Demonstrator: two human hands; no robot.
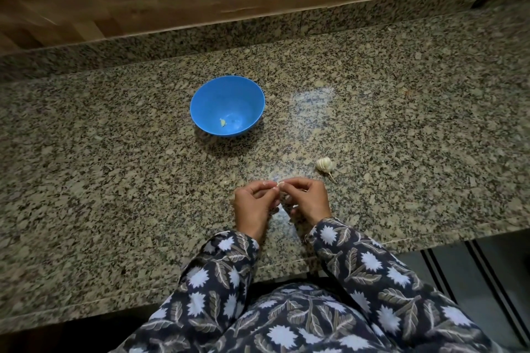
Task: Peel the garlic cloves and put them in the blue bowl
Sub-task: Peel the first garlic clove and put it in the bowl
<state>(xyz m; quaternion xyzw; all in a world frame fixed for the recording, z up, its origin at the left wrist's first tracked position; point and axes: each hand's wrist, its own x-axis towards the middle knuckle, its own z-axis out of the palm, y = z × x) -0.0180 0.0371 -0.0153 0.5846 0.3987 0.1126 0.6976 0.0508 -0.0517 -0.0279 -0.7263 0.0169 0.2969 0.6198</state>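
Speckled granite countertop (114,152) is carrying the round blue plastic bowl (229,100) at frame centre, probably kept within easy reach for drops. Lower centre, left hand (252,203) and right hand (308,200) are meeting at the fingertips, with the white papery garlic bulb (324,164) waiting just upper right of them. Both hands are pinching a small pale unpeeled clove (279,185), likely tearing skin; one peeled clove (222,122) is lying in the bowl.

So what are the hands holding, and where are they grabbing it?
A small garlic clove. The left hand and the right hand both pinch it with their fingertips, one from each side. Most of it is hidden.
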